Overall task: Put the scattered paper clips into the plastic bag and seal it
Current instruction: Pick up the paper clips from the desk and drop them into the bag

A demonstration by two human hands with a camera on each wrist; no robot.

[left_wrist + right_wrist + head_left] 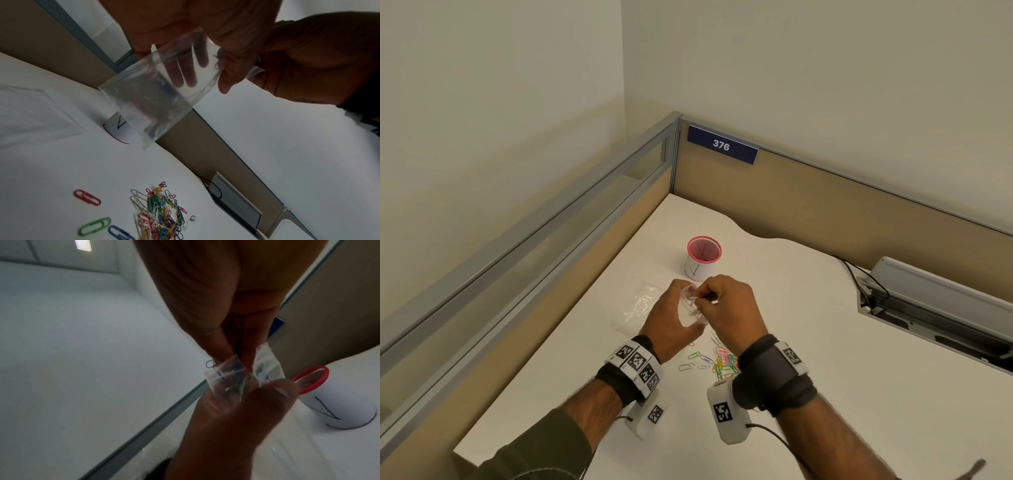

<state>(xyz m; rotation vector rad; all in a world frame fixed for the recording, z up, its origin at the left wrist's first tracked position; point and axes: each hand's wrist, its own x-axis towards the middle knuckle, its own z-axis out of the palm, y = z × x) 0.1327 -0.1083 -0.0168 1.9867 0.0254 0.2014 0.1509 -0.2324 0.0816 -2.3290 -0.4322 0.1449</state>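
While the left hand (671, 318) pinches the small plastic bag (162, 91) open above the worktop (825, 342), the right hand (726, 308) pinches paper clips (211, 364) at its narrow mouth; one could snag and fall. Most clips (158, 216) lie heaped below.

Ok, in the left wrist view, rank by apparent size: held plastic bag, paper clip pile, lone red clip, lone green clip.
1. Plastic bag, though nearness to the camera inflates it.
2. Paper clip pile.
3. Green clip and red clip: look alike, unranked.

Glossy clear plastic bag (156, 91), matt white table (808, 342)
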